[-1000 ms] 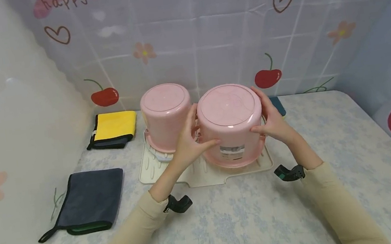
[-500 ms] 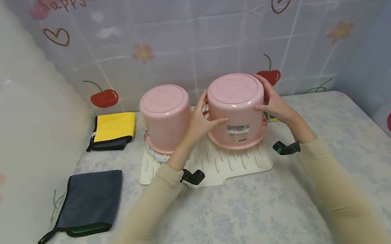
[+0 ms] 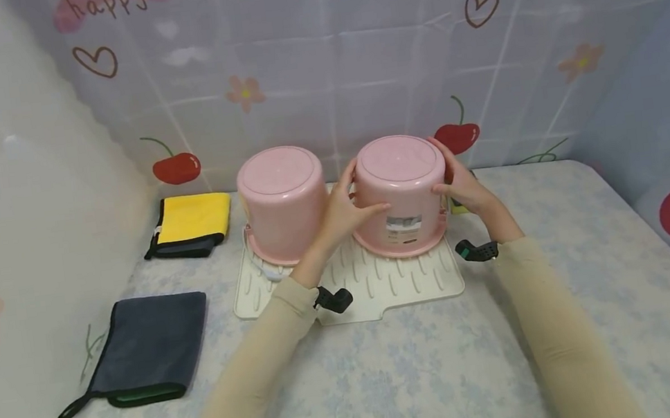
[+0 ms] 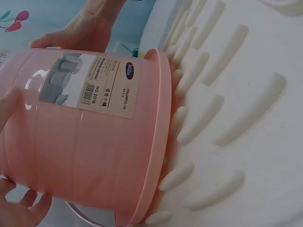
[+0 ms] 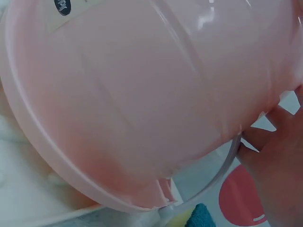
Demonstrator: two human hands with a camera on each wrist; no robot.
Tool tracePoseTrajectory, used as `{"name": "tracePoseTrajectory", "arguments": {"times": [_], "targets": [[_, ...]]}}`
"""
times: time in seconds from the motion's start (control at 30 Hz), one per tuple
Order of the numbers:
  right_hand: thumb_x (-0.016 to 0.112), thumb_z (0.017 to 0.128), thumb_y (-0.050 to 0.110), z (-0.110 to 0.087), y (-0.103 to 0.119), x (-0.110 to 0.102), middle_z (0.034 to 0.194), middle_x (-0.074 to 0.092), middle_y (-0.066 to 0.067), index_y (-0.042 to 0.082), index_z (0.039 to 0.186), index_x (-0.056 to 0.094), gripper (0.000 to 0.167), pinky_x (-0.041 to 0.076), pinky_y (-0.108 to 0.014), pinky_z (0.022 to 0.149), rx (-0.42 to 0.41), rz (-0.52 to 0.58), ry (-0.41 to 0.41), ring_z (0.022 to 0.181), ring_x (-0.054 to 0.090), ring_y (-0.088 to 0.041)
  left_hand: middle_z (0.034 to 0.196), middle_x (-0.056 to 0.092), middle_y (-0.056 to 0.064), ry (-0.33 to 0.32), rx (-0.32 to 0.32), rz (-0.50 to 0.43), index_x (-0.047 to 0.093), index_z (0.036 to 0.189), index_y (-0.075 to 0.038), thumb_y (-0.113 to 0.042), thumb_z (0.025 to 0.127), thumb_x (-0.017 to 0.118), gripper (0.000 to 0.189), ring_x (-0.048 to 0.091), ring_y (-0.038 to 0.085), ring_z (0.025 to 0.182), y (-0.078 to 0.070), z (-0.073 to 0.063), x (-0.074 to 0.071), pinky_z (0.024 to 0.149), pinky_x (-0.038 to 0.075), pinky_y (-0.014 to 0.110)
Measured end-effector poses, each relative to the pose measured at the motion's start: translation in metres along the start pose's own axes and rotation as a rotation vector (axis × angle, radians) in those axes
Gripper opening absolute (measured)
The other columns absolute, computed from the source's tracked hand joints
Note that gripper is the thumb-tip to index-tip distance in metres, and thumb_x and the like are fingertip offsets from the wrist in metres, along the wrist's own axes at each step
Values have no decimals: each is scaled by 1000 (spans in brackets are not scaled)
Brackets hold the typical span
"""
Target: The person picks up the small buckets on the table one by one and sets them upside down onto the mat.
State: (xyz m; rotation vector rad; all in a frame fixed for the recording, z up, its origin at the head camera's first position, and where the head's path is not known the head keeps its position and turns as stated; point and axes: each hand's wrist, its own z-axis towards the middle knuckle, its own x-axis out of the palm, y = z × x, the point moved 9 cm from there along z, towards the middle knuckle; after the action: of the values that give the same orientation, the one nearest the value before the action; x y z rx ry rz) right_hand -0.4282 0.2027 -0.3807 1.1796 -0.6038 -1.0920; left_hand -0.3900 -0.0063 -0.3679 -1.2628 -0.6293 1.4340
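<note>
A pink bucket (image 3: 402, 194) stands upside down, its rim against the ribs of a white draining mat (image 3: 407, 287). My left hand (image 3: 344, 213) grips its left side, thumb across the front. On the opposite side my right hand (image 3: 465, 187) holds it, fingers round the back. A printed label (image 4: 90, 85) faces front in the left wrist view. The bucket's bail handle (image 5: 208, 187) hangs off the side in the right wrist view. Left of it, a second upturned pink bucket (image 3: 283, 215) sits on the same mat, partly behind my left hand.
A folded yellow cloth (image 3: 194, 216) and a dark grey folded cloth (image 3: 150, 340) lie on the left of the table. Behind the right hand, a small yellow-and-blue item (image 3: 459, 206) is mostly hidden. A patterned curtain (image 3: 323, 64) closes off the back.
The gripped bucket first moved back and to the right, away from me. Since then it has shifted slightly left and down onto the mat, with both hands still holding it.
</note>
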Motion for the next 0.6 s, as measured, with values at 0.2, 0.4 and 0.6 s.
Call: {"name": "tracePoseTrajectory", "arguments": {"times": [0.2, 0.4, 0.6], "targets": [[76, 78, 37, 3, -6, -12, 157, 18, -14, 19, 155, 9, 103, 40, -7, 97, 38, -18, 43, 128, 36, -3, 152, 37, 3, -24, -9, 34, 19, 153, -20, -33, 68, 86, 109, 42, 17, 135, -3, 4, 8, 105, 45, 29], [78, 75, 41, 3, -9, -11, 160, 12, -13, 22, 155, 7, 109, 39, -7, 99, 64, -9, 61, 135, 30, -9, 150, 39, 4, -49, 9, 36, 22, 152, -18, -30, 67, 87, 108, 43, 17, 133, -2, 3, 9, 103, 46, 27], [79, 70, 47, 2, -13, -1, 161, 9, -10, 24, 155, 2, 116, 25, -35, 119, 80, 15, 59, 141, 23, -18, 145, 44, 6, -43, 24, 66, 24, 152, -17, -31, 66, 88, 108, 44, 16, 132, 0, 2, 2, 103, 46, 26]]}}
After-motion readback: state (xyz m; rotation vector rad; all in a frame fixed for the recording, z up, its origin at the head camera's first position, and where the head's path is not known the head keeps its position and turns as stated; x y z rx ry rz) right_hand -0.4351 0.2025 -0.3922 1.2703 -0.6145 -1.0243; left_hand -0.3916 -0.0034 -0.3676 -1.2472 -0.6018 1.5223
